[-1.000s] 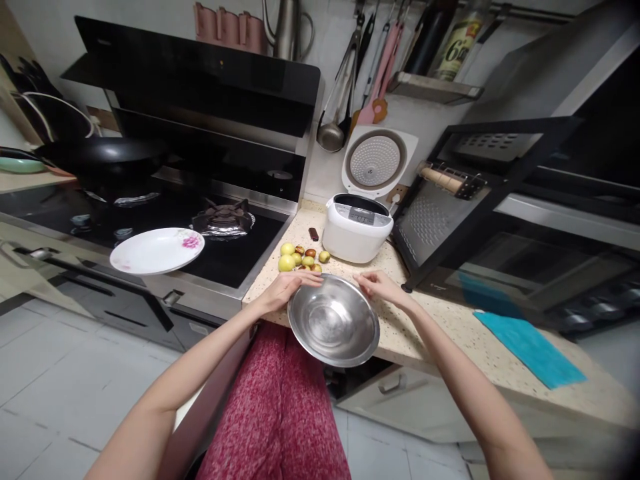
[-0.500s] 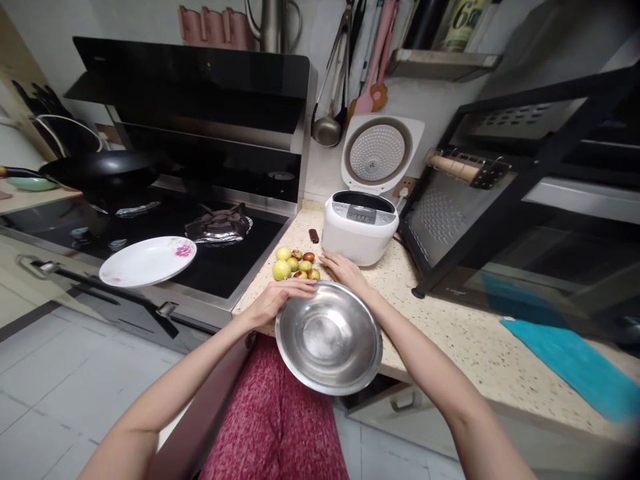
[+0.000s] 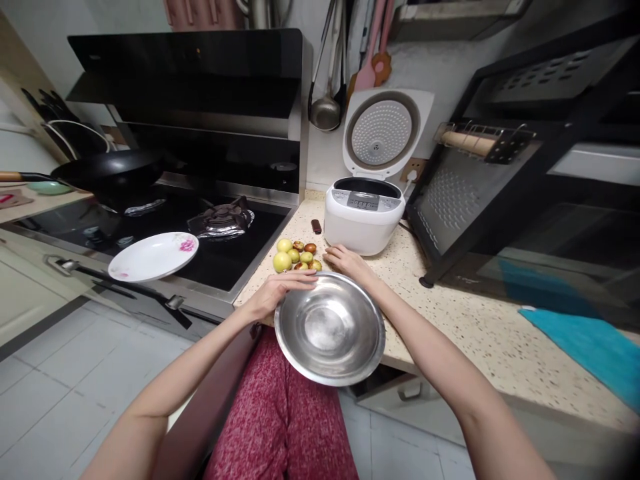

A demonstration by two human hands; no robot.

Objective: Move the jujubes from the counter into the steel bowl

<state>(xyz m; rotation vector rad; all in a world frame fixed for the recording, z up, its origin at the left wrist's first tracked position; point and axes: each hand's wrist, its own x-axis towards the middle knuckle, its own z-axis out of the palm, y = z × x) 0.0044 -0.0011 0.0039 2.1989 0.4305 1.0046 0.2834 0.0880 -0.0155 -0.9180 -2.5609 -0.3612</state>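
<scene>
Surface: pale, speckled stone (image 3: 460,333) in a tiled kitchen, running along the right of a black hob (image 3: 265,233).
Metal bowl: wide, round, silver (image 3: 327,330); tipped toward the wearer, its inside showing, the near part jutting past the surface's front edge above red trousers (image 3: 280,413).
Left hand (image 3: 280,290): at the bowl's upper-left rim, fingers laid along it; grip closed on that rim, thumb hard to make out.
Right hand (image 3: 350,263): palm down just beyond the bowl's rim, right of the fruit; grip loose, fingers slightly bent, nothing seen held.
Fruit (image 3: 293,256): small cluster, yellow-green and red-brown, past the bowl and between the hands; larger pale ones on the left.
Rice cooker (image 3: 364,223): white, lid (image 3: 383,133) raised, display facing forward; stands behind the right hand.
Brown object (image 3: 316,227): small, dark, left of the cooker; identity unclear.
Plate (image 3: 155,257): white, pink flower near its right rim, at the hob's front.
Wok (image 3: 113,167): black, on the far-left burner.
Cloth (image 3: 590,347): teal, flat, at far right.
Wall: ladle (image 3: 325,113) and other utensils hanging behind the cooker.
</scene>
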